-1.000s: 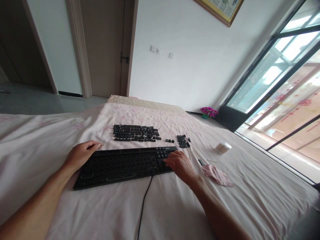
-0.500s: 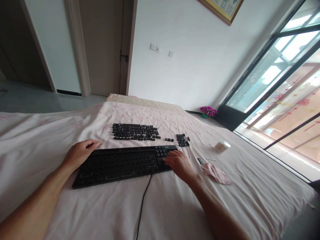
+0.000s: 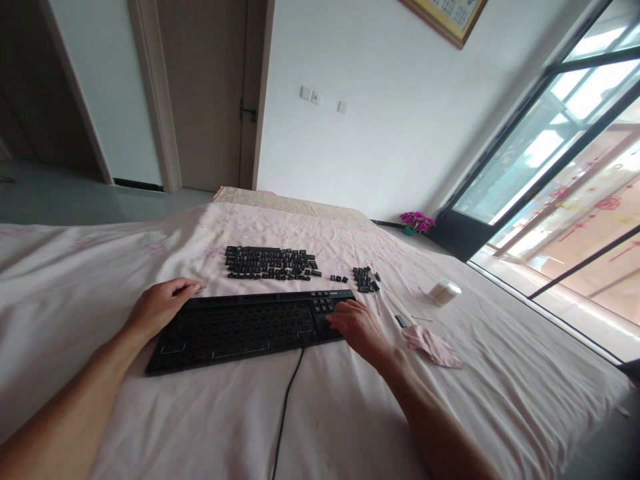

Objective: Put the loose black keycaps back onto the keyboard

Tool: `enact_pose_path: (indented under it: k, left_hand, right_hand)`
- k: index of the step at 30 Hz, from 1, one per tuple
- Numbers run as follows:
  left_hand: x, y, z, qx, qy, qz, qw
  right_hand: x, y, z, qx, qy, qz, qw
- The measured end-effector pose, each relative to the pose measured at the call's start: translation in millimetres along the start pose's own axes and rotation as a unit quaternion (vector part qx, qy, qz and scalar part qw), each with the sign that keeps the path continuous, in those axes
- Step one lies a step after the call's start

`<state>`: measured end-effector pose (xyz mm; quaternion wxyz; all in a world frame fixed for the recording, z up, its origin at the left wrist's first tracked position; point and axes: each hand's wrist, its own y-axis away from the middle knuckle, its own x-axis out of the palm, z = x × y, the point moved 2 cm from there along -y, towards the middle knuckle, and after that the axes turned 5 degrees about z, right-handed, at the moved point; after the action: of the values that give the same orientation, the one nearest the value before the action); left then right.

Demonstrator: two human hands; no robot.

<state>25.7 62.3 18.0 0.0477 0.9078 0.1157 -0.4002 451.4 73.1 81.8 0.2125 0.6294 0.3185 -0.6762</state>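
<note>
A black keyboard (image 3: 245,327) lies on the bedsheet with most of its keycaps off; a few keycaps sit on its number pad. My right hand (image 3: 360,327) rests over the number pad, fingers bent and fingertips down against it. Whatever is under those fingertips is hidden. At the keyboard's far left corner is my left hand (image 3: 163,303), its fingers curled together and nothing visible in them. Behind the keyboard, loose black keycaps (image 3: 270,263) lie in rows, and a smaller group of keycaps (image 3: 366,280) lies to the right.
A cable (image 3: 286,407) runs from the keyboard toward me. Right of my right hand lie a pink cloth (image 3: 433,345), a small dark piece (image 3: 401,321) and a white tub (image 3: 445,292), with thin white sticks nearby. Pink flowers (image 3: 417,223) stand beyond the bed.
</note>
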Motion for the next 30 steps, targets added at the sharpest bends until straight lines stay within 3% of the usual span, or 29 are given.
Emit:
enact_pose_path:
  k: [6,22,30]
  left_hand:
    - [-0.2,0.3,-0.2,0.008,0.005,0.0,1.0]
    - [2.9,-2.5,6.5,0.012,0.002,-0.009,1.0]
    - [1.3,0.2,2.3,0.006,-0.003,-0.012,1.0]
  right_hand:
    - [2.1,2.7,5.3,-0.015,0.045,-0.011,0.999]
    - [14.3,23.9,19.5,0.028,0.096,0.014,0.995]
    - [11.8,11.9,9.9,0.061,-0.056,-0.03,0.996]
